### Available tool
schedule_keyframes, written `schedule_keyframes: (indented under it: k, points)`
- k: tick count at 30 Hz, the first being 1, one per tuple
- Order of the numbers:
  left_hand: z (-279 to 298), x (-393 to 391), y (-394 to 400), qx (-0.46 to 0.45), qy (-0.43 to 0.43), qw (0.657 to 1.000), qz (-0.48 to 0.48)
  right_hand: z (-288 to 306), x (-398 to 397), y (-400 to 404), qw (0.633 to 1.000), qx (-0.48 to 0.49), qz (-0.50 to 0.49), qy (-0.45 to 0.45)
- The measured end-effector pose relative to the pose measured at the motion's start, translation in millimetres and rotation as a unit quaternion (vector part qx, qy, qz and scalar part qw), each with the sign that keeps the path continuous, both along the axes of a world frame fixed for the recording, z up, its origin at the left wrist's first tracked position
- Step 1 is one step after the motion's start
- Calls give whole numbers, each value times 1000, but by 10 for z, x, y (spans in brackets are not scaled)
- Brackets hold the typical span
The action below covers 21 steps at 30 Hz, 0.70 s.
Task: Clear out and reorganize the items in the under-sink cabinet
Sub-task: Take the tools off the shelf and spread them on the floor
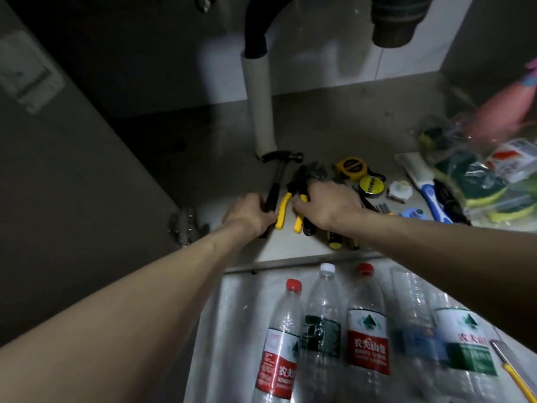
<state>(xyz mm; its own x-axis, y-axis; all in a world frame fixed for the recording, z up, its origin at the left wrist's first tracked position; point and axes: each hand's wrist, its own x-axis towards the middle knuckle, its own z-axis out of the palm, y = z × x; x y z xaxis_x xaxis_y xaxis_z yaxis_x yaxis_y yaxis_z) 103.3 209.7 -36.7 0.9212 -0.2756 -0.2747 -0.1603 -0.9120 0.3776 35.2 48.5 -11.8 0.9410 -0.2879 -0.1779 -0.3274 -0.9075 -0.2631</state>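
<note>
Left hand [250,212]: centre of the frame, reaching into the cabinet; fingers wrapped around the black grip of the hammer [278,181].
Hammer: lies on the cabinet floor [334,123], head up-frame at the foot of the white drain pipe [260,103], handle running down into the left hand.
Right hand [328,206]: just right of the left hand, palm down over the tools; fingertips rest on the yellow-handled pliers [287,205], but whether it grips them I cannot tell.
Pliers: between the two hands, jaws pointing up-frame, handles spread toward the viewer.
Screwdrivers [337,242]: partly hidden beneath the right wrist, yellow-and-black handles showing.
Tape measure [351,167]: yellow and black, right of centre, just above the right hand.
Roll of tape [372,186]: black and yellow, just below-right of the tape measure.
Brush [433,196]: blue and white handle, right of the roll.
Sponge packs [479,181]: green and yellow, in plastic wrap, heaped at the right edge.
Plastic bottles [367,330]: a row lying outside the cabinet in the lower right, caps toward the cabinet's front edge.
</note>
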Motion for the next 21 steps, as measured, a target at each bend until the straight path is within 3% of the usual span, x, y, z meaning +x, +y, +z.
schedule_keyframes:
  k: [10,13,15,17,19,21]
  points:
    - [84,234,167,45,29,999,7,-128,501,241,991,-83,-70,73]
    - [73,178,138,72,2,997,-6,-73,515,226,988,-32,-110,99]
    - [41,132,131,79,-10,997,-12,1,507,168,982,80,-135,106]
    - [3,100,123,84,-11,996,-18,92,452,78,930,308,-180,92]
    - [-35,73,104,86,-17,996,-20,209,296,-41,829,510,-215,84]
    - [-65,27,79,78,-30,996,-11,310,51,-201,730,639,-227,83]
